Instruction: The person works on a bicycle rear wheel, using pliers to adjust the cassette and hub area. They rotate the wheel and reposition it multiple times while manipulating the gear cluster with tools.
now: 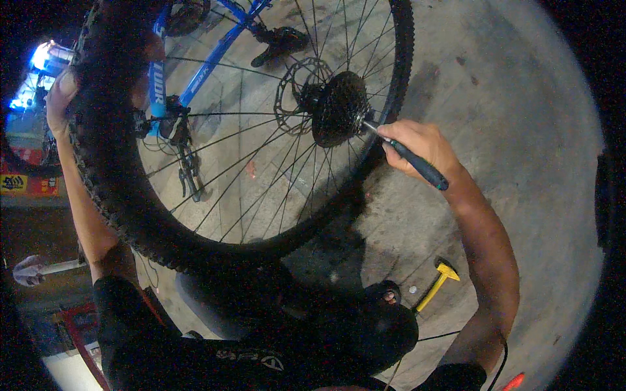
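Note:
A bicycle wheel [274,251] with a knobby black tyre stands tilted in front of me. My left hand [62,98] grips the tyre at its left side, thumb on the outside; most of its fingers are hidden behind the rubber. My right hand [420,146] is closed round a screwdriver [417,164] with a dark, green-trimmed handle. The screwdriver's metal shaft reaches to the middle of the cassette [339,111] at the hub; its very tip is too small to make out. Behind the cassette sits a brake disc [287,98] with cut-outs.
A blue bicycle frame [215,65] lies on the concrete floor [521,130] beyond the wheel. To the lower right rests a hammer [437,287] with a yellow handle, near my foot [389,296]. A red object [514,381] shows at the lower edge.

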Tool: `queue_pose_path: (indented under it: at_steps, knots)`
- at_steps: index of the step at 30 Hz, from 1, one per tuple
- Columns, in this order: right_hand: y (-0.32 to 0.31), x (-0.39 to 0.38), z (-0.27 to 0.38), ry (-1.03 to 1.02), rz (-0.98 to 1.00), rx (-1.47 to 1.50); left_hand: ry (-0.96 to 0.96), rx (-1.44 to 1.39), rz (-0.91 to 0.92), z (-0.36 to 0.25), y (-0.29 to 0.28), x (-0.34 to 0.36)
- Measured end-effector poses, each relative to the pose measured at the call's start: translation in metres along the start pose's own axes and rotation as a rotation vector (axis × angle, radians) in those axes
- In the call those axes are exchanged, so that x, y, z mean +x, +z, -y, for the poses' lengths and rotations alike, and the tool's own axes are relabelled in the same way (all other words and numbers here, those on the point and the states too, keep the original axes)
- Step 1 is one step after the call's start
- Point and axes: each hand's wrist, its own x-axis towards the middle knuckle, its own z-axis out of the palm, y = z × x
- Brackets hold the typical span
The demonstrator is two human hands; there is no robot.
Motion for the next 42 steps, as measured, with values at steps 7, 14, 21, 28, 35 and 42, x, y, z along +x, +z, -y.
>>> queue_pose_path:
  at_steps: [7,14,21,28,35,42]
  knots:
    - [0.009,-0.008,0.002,-0.023,0.096,-0.248,0.005,0.064,-0.002,-0.015,0.008,0.008]
    - [0.045,-0.079,0.012,0.342,-0.4,0.078,0.019,0.004,0.02,-0.008,0.006,0.015]
    - [0.131,-0.044,0.0,0.601,-0.634,0.421,0.024,-0.054,-0.002,-0.009,-0.019,-0.003]
    - [0.136,-0.001,0.015,0.625,-0.73,0.444,-0.005,-0.097,-0.009,-0.002,-0.021,-0.013]
    - [0.13,-0.005,-0.003,0.35,-0.601,0.453,-0.039,-0.128,-0.026,0.014,-0.011,-0.017]
    - [0.144,-0.004,-0.006,0.323,-0.713,0.458,-0.063,-0.145,-0.039,0.027,-0.01,-0.024]
